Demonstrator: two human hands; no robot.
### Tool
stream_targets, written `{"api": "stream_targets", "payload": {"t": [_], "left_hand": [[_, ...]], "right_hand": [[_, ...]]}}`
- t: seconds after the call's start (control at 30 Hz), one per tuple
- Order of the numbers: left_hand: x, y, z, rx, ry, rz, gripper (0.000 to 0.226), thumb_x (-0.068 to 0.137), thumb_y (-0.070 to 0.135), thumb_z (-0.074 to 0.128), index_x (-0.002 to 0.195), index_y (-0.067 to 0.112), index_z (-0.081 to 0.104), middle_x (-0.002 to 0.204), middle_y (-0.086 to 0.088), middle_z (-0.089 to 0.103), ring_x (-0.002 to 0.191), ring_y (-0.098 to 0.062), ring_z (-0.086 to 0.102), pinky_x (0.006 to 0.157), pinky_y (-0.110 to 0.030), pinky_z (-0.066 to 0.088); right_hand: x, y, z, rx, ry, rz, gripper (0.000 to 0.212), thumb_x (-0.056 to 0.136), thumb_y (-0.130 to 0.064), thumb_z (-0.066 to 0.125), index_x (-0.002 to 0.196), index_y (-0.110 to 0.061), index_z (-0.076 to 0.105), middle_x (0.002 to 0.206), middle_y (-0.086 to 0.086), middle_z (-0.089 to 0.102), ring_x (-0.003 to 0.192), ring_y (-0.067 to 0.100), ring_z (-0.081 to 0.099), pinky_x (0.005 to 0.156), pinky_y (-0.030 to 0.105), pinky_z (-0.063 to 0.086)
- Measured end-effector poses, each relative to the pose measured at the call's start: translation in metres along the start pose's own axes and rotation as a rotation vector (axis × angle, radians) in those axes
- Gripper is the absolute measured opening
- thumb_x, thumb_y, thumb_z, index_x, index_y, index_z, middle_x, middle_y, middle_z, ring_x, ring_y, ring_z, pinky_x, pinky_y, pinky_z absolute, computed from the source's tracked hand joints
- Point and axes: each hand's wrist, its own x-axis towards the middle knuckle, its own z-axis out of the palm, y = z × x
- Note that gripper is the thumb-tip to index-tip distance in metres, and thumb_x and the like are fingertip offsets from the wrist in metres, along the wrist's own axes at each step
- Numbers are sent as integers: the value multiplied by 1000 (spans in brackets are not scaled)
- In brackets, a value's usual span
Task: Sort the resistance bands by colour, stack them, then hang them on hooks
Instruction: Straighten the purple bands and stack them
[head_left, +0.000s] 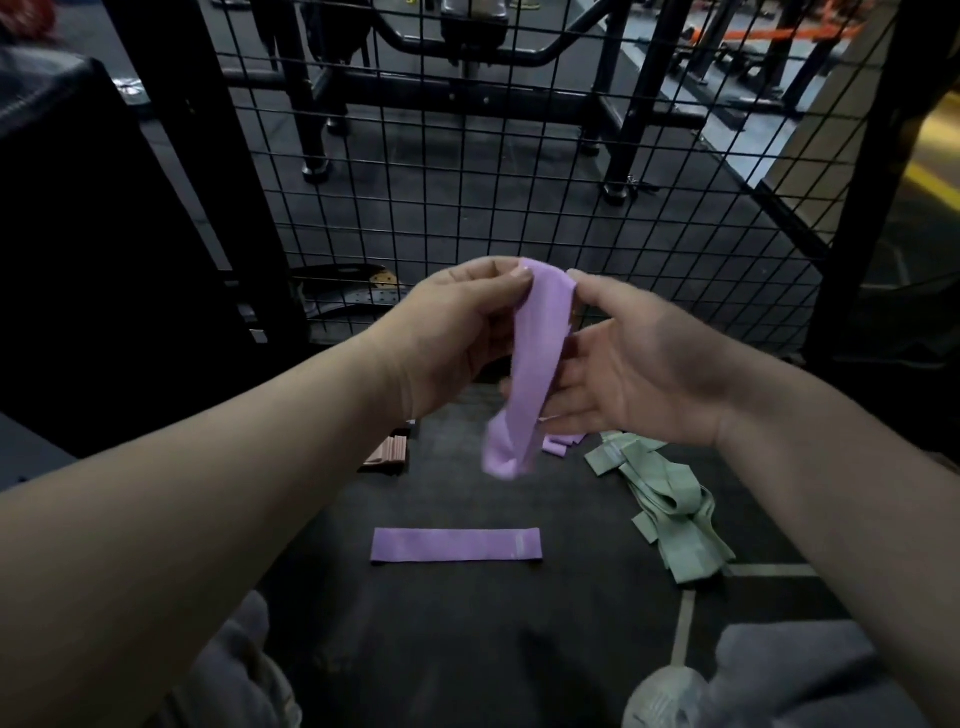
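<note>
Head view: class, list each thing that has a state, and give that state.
held purple band, hanging twisted from the hands
left hand, pinching its top
right hand, touching it; grip unclear
floor purple band, lying flat
green bands, loose heap
pink bands, stacked
</note>
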Motion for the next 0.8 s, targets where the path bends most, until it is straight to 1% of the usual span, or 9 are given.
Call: {"api": "stream_targets", "payload": {"t": [0.13, 0.2, 0.27, 0.33, 0.4, 0.43, 0.53, 0.63, 0.8], "left_hand": [[1, 3, -5, -22, -28, 39, 28, 98, 5, 47, 123, 4, 61, 100, -14, 61, 93, -28, 56, 90, -37, 47], [2, 5, -9, -42, -19, 49, 33, 97, 4, 47, 128, 5, 60, 103, -14, 60, 98, -30, 54, 91, -39, 46], [3, 8, -11, -59, -7, 41, 38, 96, 5, 47, 132, 8, 58, 101, -13, 58, 95, -30, 54, 85, -37, 50], [3, 9, -12, -83, -6, 25, 39, 96, 6, 46, 133, 12, 57, 100, -14, 57, 90, -29, 56, 74, -35, 53], [2, 8, -10, -72, 8, -16, 36, 97, 10, 45, 130, 15, 58, 99, -11, 60, 85, -25, 59, 70, -32, 52], [2, 6, -9, -60, 6, -51, 32, 97, 14, 44, 126, 15, 59, 99, -10, 61, 83, -24, 59, 72, -32, 51], [0, -1, -5, -70, -61, -149, 28, 96, 24, 44, 117, 11, 57, 94, -11, 58, 83, -26, 54, 83, -36, 47], [-2, -10, -3, -51, -136, -156, 30, 91, 23, 41, 114, 9, 55, 102, -18, 47, 89, -30, 48, 88, -41, 41], [-3, -21, -4, 164, -206, -171, 48, 74, 8, 47, 115, -15, 59, 107, -24, 63, 94, -29, 58, 90, -39, 42]], "right_hand": [[2, -2, -2, -76, 45, -43, 92, 89, -80, 22, 129, -6, 59, 121, 16, 69, 119, 32, 62, 112, 48, 35], [2, 0, 1, -202, 136, -91, 72, 93, -70, 35, 121, -10, 64, 111, 12, 73, 111, 29, 67, 103, 44, 46], [4, 5, 7, -265, 243, -194, 37, 97, -40, 56, 114, -9, 67, 102, 11, 75, 102, 32, 69, 92, 44, 56], [7, 8, 11, -230, 321, -301, 18, 96, -21, 63, 107, -9, 70, 101, 15, 75, 95, 36, 65, 93, 61, 51], [7, 8, 13, -159, 363, -370, 14, 96, -18, 63, 105, -12, 71, 104, 20, 73, 92, 39, 61, 92, 77, 39], [6, 6, 13, -118, 377, -401, 15, 96, -18, 62, 106, -12, 71, 105, 21, 72, 91, 39, 62, 90, 77, 40], [4, -1, 12, 47, 357, -506, 24, 100, -12, 53, 121, -7, 64, 111, 20, 71, 98, 32, 69, 91, 59, 53], [3, -8, 8, 280, 260, -582, 30, 103, -9, 45, 130, -2, 57, 114, 17, 70, 104, 27, 68, 89, 41, 57], [-1, -17, -2, 387, 238, -630, 36, 104, -11, 40, 136, -3, 53, 114, 8, 68, 103, 18, 67, 85, 34, 57]]}}
